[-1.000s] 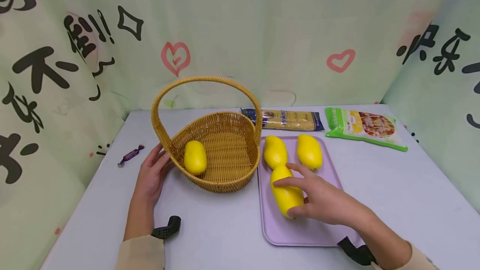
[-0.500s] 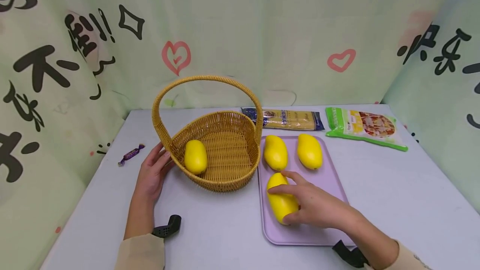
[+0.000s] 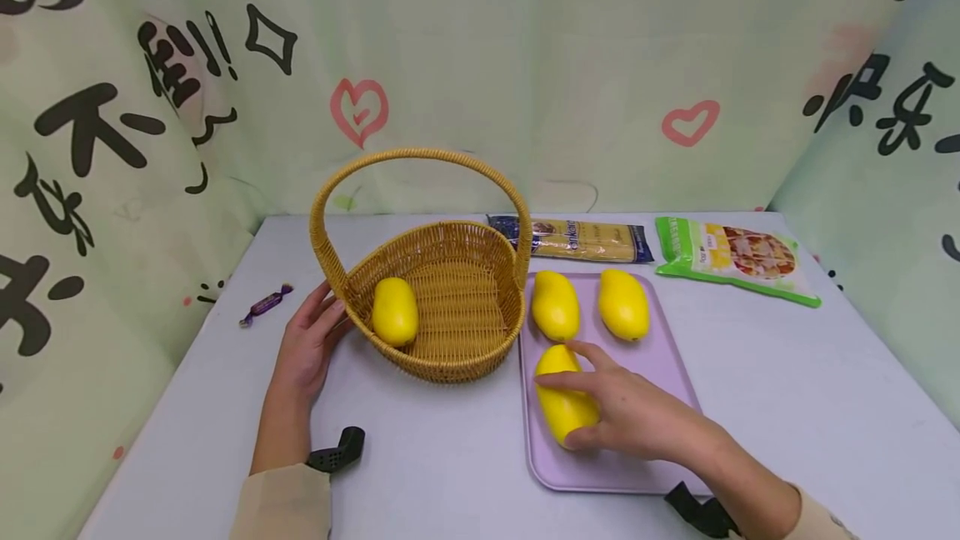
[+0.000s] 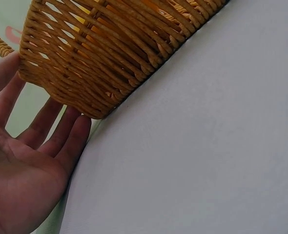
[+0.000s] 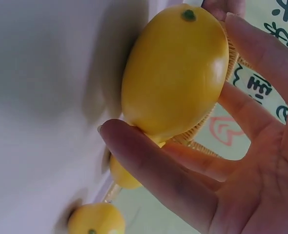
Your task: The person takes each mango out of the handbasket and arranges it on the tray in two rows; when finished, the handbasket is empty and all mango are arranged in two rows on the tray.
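Note:
My right hand (image 3: 633,411) curls over a yellow mango (image 3: 564,415) near the front of a lilac tray (image 3: 660,473). In the right wrist view, the fingers (image 5: 158,173) and thumb lie around that mango (image 5: 175,73), whose green stem end shows. Two more mangoes, one at the left (image 3: 555,307) and one at the right (image 3: 624,305), lie farther back on the tray. My left hand (image 3: 307,348) touches the outer left side of a wicker basket (image 3: 442,369), its fingers (image 4: 41,124) fairly straight against the wall. Inside the basket, at its left, lies another mango (image 3: 395,312).
Behind the basket and tray lies a pack of noodles (image 3: 588,240). A green-edged food bag (image 3: 738,261) is at the back right. One purple wrapped candy (image 3: 266,304) sits left of my left hand. A printed curtain (image 3: 525,65) rises behind the white table (image 3: 427,473).
My right hand has drawn the front mango slightly left and toward me, apart from the mango behind it. Its position then stays about the same. The left hand remains at the basket.

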`<state>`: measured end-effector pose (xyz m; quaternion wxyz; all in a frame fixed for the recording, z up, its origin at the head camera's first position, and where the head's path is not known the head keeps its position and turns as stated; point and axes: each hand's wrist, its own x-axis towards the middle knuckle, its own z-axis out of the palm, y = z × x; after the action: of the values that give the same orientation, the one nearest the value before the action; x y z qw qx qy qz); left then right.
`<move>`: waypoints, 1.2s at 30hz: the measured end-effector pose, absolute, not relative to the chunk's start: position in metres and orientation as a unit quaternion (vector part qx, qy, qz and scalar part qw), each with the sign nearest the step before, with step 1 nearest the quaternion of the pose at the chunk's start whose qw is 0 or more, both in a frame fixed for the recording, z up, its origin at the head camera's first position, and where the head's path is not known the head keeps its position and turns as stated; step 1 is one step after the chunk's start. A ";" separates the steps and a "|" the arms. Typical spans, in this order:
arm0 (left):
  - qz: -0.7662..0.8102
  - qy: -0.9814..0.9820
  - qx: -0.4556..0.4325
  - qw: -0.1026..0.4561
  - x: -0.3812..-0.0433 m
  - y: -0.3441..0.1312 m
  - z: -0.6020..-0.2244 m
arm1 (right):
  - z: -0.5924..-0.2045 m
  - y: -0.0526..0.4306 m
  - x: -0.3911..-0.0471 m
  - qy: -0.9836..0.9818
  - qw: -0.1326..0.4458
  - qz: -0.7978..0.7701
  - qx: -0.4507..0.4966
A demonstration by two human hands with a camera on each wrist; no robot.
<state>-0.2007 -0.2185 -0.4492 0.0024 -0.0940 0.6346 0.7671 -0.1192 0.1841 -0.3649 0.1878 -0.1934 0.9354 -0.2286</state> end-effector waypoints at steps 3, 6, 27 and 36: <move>0.769 0.633 -0.093 0.003 -0.201 -0.218 -0.449 | -0.363 0.183 -0.119 0.938 0.190 -0.223 -0.185; 0.769 0.632 -0.092 0.004 -0.202 -0.219 -0.450 | -0.362 0.183 -0.118 0.940 0.191 -0.218 -0.180; 0.765 0.638 -0.087 -0.006 -0.202 -0.218 -0.449 | -0.366 0.186 -0.118 0.940 0.167 -0.219 -0.201; 0.769 0.634 -0.081 -0.003 -0.202 -0.218 -0.448 | -0.363 0.186 -0.114 0.948 0.162 -0.196 -0.192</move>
<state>-0.2023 -0.2175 -0.4483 -0.0034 -0.0813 0.6340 0.7690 -0.1141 0.1860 -0.3633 0.1622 -0.1920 0.9479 -0.1957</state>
